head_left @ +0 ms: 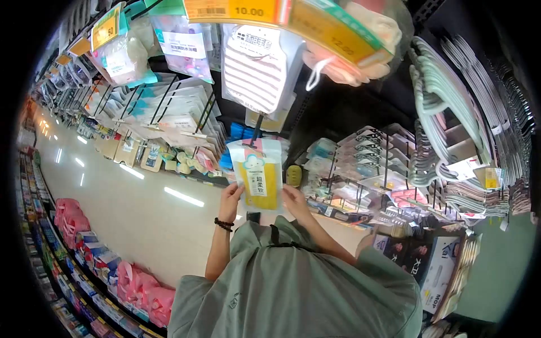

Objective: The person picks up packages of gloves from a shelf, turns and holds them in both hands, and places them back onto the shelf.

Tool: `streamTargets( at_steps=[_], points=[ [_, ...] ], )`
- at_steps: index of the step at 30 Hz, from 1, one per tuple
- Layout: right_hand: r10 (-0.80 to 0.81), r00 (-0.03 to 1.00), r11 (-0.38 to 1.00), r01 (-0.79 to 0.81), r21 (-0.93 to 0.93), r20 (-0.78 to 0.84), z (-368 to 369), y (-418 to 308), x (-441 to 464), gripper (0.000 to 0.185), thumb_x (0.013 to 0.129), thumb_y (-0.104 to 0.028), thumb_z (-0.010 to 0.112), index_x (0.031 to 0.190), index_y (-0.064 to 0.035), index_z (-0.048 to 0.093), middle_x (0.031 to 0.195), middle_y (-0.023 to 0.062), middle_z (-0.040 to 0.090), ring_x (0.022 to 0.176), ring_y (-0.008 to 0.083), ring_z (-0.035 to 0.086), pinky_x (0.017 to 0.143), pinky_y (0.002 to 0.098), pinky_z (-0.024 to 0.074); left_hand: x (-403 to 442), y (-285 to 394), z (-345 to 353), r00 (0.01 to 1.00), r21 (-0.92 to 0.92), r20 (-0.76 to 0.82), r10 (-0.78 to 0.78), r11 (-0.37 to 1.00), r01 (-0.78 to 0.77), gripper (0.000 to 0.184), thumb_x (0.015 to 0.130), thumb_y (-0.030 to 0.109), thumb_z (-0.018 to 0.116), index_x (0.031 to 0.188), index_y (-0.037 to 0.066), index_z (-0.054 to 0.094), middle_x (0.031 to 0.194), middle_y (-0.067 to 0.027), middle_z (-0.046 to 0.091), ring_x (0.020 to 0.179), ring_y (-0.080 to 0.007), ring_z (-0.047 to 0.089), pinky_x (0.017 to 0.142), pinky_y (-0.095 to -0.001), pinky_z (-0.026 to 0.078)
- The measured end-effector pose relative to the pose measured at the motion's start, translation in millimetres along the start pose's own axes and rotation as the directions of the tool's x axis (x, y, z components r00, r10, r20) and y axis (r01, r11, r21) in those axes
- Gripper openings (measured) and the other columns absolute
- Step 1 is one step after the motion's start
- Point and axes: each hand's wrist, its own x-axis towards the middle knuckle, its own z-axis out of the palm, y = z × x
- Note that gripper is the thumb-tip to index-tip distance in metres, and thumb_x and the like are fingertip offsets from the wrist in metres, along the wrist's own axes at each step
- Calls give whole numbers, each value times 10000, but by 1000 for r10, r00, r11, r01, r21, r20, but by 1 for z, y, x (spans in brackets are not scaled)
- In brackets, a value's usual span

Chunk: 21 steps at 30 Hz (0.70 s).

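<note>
Between my two hands is a flat packet point(269, 179) with a white top, a small cloud print and yellow contents behind a label; what the contents are, I cannot tell. My left hand point(230, 198) pinches its lower left edge, and a dark bead bracelet circles that wrist. On the opposite edge, the fingers of my right hand point(294, 201) are closed. The packet's top reaches a dark display hook point(258, 128); whether it still hangs there I cannot make out. Above it hangs a striped pack point(255, 67).
Hooks with rows of white packets point(174, 104) extend to the left. Orange price tags point(242, 10) jut out overhead. Hangers point(439, 101) hang at right, above mop boxes point(439, 276). Pink bags point(143, 290) line the shelf across the shiny aisle floor point(129, 208).
</note>
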Motion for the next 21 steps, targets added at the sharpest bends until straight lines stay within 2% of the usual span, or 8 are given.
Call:
streamTargets(
  at_steps=[4,8,11,13,16,17,19,21],
  points=[
    [-113,993,993,114,44,-23,5,21,16,306,964,-138,609,1217,36,595,990,3,645,845,49,557,711,197,442,14,7,-3,999,-58,45,-1,998,3,231,949,89,597,1142,-19,659,1021,-23,690,883,-71,585,767,-234,438],
    [-109,994,994,108,-27,-22,3,30,16,272,966,-126,606,1181,41,606,964,-1,641,842,41,551,689,202,446,19,3,-12,998,-16,67,-15,1000,16,231,950,85,597,1140,-34,655,1033,-39,689,894,-81,590,792,-248,447],
    [-129,991,991,127,-52,-39,5,38,16,258,967,-124,605,1157,50,606,948,-3,636,840,42,551,683,204,447,19,7,-17,992,15,128,12,1000,-14,223,972,129,580,1136,-2,655,1033,-14,680,907,-86,591,797,-260,459],
    [-104,994,994,102,-46,-32,6,38,13,255,967,-126,605,1145,56,607,939,-1,635,837,46,553,686,204,448,24,11,-19,991,53,134,23,998,-30,223,970,134,585,1131,-1,660,1012,-5,679,880,-76,577,776,-253,448],
    [-191,979,981,191,-19,-66,11,37,18,266,967,-130,605,1154,60,604,930,2,635,830,46,555,682,202,447,32,22,-17,989,101,143,45,993,-59,220,966,141,593,1119,2,668,984,8,678,834,-59,549,731,-237,420],
    [-201,976,978,196,-70,-79,11,35,19,268,967,-130,604,1157,60,602,933,4,634,830,46,554,685,202,447,33,26,-15,988,114,147,52,991,-70,218,965,143,595,1114,4,671,974,12,677,819,-53,539,714,-231,409],
    [-218,971,965,200,-170,-101,10,30,22,273,968,-129,603,1163,62,599,938,7,634,831,45,551,692,202,448,39,21,-21,986,114,163,29,992,-48,224,954,104,603,1133,-18,663,1009,-4,678,859,-59,557,763,-222,423],
    [-169,982,978,157,-135,-81,9,22,23,265,979,-118,583,1170,66,595,978,24,647,860,54,569,737,204,460,39,20,-21,988,90,154,20,995,-34,218,948,82,608,1129,-28,662,1005,-2,674,862,-57,556,770,-215,423]
  ],
)
